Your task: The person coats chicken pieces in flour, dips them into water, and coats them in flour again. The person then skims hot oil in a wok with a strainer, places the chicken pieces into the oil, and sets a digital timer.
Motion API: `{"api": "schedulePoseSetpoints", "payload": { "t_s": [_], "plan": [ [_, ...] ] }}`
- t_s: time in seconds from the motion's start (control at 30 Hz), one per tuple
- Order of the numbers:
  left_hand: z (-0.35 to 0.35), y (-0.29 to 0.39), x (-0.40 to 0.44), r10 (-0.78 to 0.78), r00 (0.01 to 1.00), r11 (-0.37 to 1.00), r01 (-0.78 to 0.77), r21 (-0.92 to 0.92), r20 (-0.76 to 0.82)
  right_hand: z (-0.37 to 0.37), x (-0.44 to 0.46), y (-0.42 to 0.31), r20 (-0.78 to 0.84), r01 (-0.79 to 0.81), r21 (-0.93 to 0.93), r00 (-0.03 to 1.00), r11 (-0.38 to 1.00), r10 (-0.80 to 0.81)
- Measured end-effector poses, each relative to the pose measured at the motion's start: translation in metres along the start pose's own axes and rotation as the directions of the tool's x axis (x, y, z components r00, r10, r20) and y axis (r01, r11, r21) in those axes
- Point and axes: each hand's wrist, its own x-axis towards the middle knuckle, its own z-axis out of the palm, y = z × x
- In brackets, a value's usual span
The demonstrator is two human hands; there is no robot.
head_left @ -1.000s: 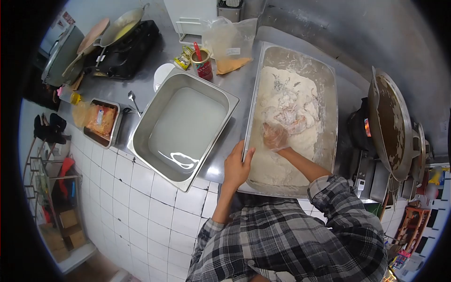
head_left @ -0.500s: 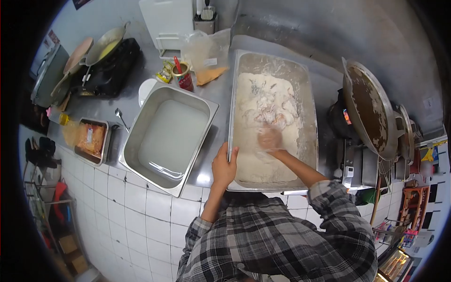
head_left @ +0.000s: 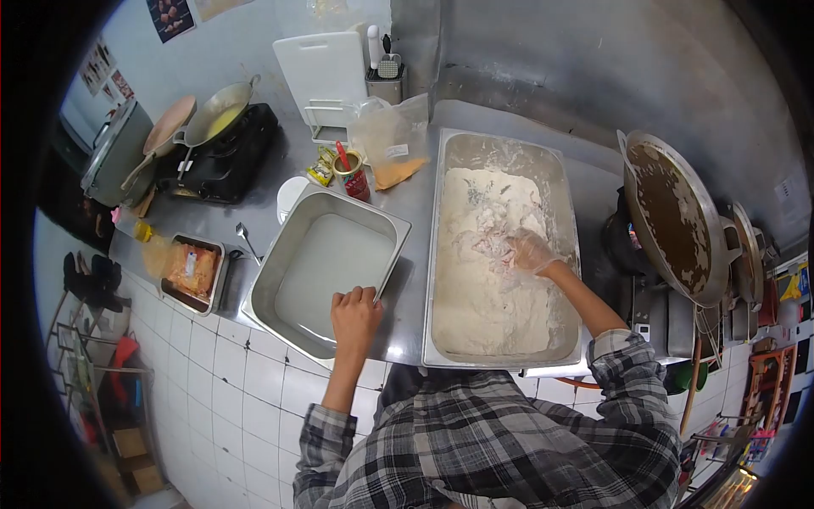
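Observation:
My left hand (head_left: 355, 316) has its fingers curled over the right rim of a steel pan (head_left: 260, 270) that holds cloudy liquid. In a large steel tray (head_left: 438, 246) to the right lies white flour (head_left: 496, 327) with floured pieces (head_left: 492, 243) in it. My right hand (head_left: 532, 253), in a clear plastic glove, is in the flour at the right side of these pieces. Its fingers are partly hidden by the glove and flour, so its grip is unclear.
A large pan of oil (head_left: 674, 220) stands at the right. Behind the steel pan are a red can (head_left: 354, 180), a plastic bag (head_left: 390, 131) and a white board (head_left: 324, 76). At the left are a black stove (head_left: 222, 174) and a small tray of meat (head_left: 193, 270).
My left hand has left the large tray's left rim and moved left to the liquid pan's rim. My right hand has shifted right in the flour. The camera view has moved too.

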Motion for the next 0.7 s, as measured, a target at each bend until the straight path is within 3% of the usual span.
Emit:
{"api": "schedulePoseSetpoints", "payload": {
  "t_s": [0.03, 0.07, 0.17, 0.2, 0.3, 0.33, 0.37, 0.4, 0.5, 0.6, 0.7],
  "plan": [
    [0.001, -0.004, 0.003, 0.071, 0.997, 0.997, -0.071, -0.020, 0.004, -0.004, -0.002, -0.009, -0.023, 0.004, 0.037, 1.000, 0.999, -0.003],
    [0.000, -0.003, 0.006, 0.062, 0.998, 0.997, -0.061, -0.045, 0.017, -0.009, -0.002, -0.017, -0.047, 0.011, 0.072, 0.999, 0.997, -0.008],
    [0.003, 0.004, 0.014, 0.007, 0.999, 0.992, -0.001, -0.129, 0.040, -0.049, 0.003, -0.050, 0.080, -0.065, 0.229, 0.996, 0.971, 0.048],
    [0.007, 0.007, 0.017, -0.021, 0.999, 0.986, 0.028, -0.162, 0.042, -0.022, 0.006, -0.038, 0.063, -0.014, 0.249, 0.998, 0.968, -0.002],
    [0.012, 0.015, 0.027, -0.076, 0.995, 0.970, 0.089, -0.225, 0.067, -0.014, 0.021, -0.043, 0.243, -0.331, 0.627, 0.943, 0.705, 0.227],
    [0.013, 0.018, 0.030, -0.092, 0.993, 0.965, 0.108, -0.241, 0.078, -0.012, 0.021, -0.042, 0.184, -0.242, 0.382, 0.966, 0.892, 0.183],
    [0.015, 0.021, 0.033, -0.107, 0.990, 0.954, 0.127, -0.273, 0.087, -0.010, 0.019, -0.043, 0.141, -0.134, 0.095, 0.983, 0.986, 0.120],
    [0.018, 0.025, 0.035, -0.121, 0.988, 0.942, 0.145, -0.304, 0.097, -0.008, 0.019, -0.043, 0.118, -0.022, -0.204, 0.992, 0.979, 0.047],
    [0.023, 0.039, 0.041, -0.135, 0.986, 0.921, 0.161, -0.355, 0.098, -0.040, 0.029, -0.051, 0.511, -0.263, 0.031, 0.833, 0.964, 0.211],
    [0.027, 0.047, 0.042, -0.149, 0.983, 0.906, 0.178, -0.385, 0.105, -0.023, 0.032, -0.037, 0.363, -0.118, 0.150, 0.930, 0.982, 0.057],
    [0.025, 0.056, 0.042, -0.194, 0.970, 0.871, 0.240, -0.428, 0.148, -0.034, 0.028, -0.049, 0.358, -0.278, 0.209, 0.914, 0.938, 0.191]
  ]
}}
